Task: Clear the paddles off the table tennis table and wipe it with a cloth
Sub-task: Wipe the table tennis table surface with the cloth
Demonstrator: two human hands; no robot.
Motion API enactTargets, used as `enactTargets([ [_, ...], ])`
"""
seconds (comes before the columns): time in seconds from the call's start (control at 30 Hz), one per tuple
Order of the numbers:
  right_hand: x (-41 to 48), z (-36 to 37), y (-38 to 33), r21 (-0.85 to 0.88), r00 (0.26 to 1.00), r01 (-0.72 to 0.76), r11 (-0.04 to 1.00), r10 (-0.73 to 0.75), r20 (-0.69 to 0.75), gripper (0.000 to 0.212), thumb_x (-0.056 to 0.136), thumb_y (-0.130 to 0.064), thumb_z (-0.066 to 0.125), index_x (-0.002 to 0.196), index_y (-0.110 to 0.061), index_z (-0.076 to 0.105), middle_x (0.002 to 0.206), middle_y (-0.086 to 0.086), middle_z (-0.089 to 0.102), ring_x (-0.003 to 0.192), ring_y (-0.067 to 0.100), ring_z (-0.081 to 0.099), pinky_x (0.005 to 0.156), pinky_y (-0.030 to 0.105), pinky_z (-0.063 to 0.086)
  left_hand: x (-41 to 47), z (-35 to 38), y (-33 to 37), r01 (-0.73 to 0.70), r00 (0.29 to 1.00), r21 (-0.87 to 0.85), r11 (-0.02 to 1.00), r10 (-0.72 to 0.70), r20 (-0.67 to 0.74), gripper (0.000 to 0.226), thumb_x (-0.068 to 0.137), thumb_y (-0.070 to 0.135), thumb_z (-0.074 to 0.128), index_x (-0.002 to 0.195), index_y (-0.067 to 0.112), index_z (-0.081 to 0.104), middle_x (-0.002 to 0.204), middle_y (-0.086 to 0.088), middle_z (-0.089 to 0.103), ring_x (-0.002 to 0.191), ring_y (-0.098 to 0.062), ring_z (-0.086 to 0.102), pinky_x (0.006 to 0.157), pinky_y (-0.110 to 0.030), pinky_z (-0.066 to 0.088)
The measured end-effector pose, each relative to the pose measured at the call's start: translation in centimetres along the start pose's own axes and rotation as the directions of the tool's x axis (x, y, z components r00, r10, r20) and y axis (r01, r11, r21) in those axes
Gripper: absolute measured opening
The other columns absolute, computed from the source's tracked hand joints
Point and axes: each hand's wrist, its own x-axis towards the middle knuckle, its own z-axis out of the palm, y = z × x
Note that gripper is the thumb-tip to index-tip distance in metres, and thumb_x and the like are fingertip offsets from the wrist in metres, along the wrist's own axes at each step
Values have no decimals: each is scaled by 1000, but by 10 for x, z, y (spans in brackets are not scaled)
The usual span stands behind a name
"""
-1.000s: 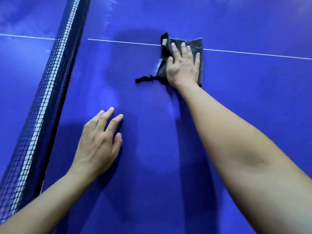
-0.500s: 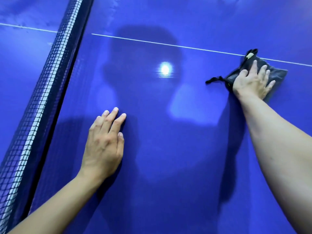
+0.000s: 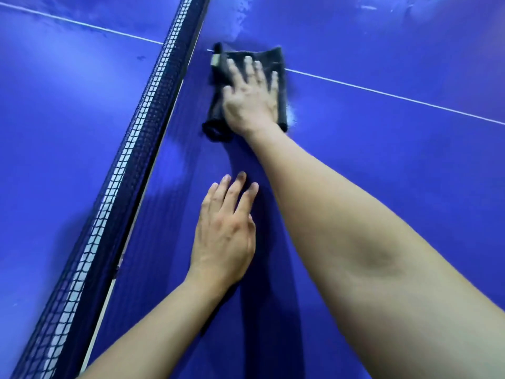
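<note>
Head view: looks down over both bare forearms onto the near half of the table, with the net running aslant on the left.
Right hand: the right hand point(image 3: 250, 101) lies palm down on the cloth, its fingers point(image 3: 247, 64) straight and spread. It presses flat and does not clutch; the outline is slightly blurred.
Cloth: a dark grey, folded, roughly rectangular fabric cloth point(image 3: 216, 110) lies flat on the table under that hand, showing on all sides of it. Its left side is just beside the foot of the net, and its far part lies across the white line.
Cloth tag: a small pale tag point(image 3: 216, 60) sits at the cloth's far left corner.
Left hand: the left hand point(image 3: 224, 231) rests palm down on the bare table surface nearer the person. Its fingers are straight and close together, holding nothing. It is apart from the cloth and just left of the right forearm.
Table: the glossy blue table tennis table point(image 3: 382, 173) fills the picture; the arms cast dark shadows on it.
White line: a thin white painted line point(image 3: 396, 95) runs from the cloth away to the right.
Net: a dark mesh net point(image 3: 131, 149) with a white band stands upright along the left, between the two halves.
</note>
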Motion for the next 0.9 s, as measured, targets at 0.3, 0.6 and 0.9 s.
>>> enactTargets([
  [0.3,-18,-6,10,92,991,111,990,-117,60,56,104,-45,28,159,-42,23,171,-5,12,157,10,5,126,44,-7,-1,6,-3,-33,998,20,999,34,-49,52,94,10,46,146,12,53,157,-12,44,147,-34,37,122,-50,26],
  [0.6,-80,-52,250,44,960,-270,962,273,-63,58,103,-45,29,161,-36,22,170,0,14,157,15,9,127,45,-4,-1,0,3,34,999,20,999,-34,4,51,97,18,39,145,15,54,158,-6,43,149,-29,35,125,-44,21],
  [0.9,-196,-81,403,44,786,-608,792,609,-101,61,104,-44,27,162,-27,22,170,9,15,157,22,11,126,50,-1,-2,2,4,50,998,8,999,-50,35,50,102,28,31,146,14,52,159,-8,42,149,-31,33,125,-42,17],
])
